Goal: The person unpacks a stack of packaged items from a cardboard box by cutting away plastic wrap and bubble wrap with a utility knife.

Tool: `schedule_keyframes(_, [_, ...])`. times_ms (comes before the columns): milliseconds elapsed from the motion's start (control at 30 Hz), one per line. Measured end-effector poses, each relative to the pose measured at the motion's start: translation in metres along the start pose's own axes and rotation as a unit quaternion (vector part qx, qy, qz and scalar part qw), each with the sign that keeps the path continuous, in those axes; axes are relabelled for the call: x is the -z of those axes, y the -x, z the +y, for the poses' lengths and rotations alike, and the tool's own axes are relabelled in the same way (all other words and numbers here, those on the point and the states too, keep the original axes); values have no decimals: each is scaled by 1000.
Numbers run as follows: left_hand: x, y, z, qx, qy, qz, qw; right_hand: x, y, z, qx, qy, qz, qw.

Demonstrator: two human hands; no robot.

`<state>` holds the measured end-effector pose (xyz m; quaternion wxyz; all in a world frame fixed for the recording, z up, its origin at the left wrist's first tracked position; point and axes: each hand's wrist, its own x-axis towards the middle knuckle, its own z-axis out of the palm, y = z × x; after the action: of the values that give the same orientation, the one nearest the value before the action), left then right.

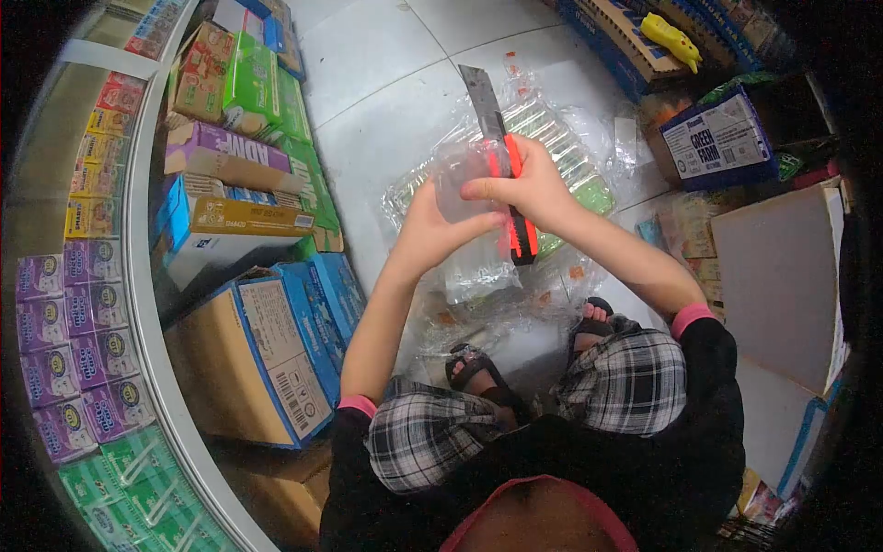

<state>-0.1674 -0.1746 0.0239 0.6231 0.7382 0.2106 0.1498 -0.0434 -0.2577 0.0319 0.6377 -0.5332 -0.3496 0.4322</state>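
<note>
My right hand (536, 187) is closed round a red and black utility knife (522, 235). Its blade (480, 97) is extended and points up and away from me. My left hand (440, 228) grips a clear plastic container (467, 170), its thumb reaching toward the knife handle. The right thumb also lies across the container's side. Below both hands, a plastic-wrapped pack of clear containers (561, 138) with some green showing rests on the floor. Loose crinkled wrap (464, 322) spreads around it, near my sandalled feet.
Stacked cartons line the left, among them a purple box (221, 158) and a blue box (317, 299). A glass case (152, 304) holds small drink packs. On the right stand a Green Farm box (713, 143) and a white open carton (777, 285). A yellow toy (671, 41) lies on a box.
</note>
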Motion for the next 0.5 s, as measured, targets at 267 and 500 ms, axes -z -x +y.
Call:
schedule_keyframes(267, [5,9,12,-100,-71,70,990,6,9,-16,96,36,-24,994])
schedule_keyframes(500, [20,23,15,-117,-227,174,951,32,15,-22,145,94,-34,984])
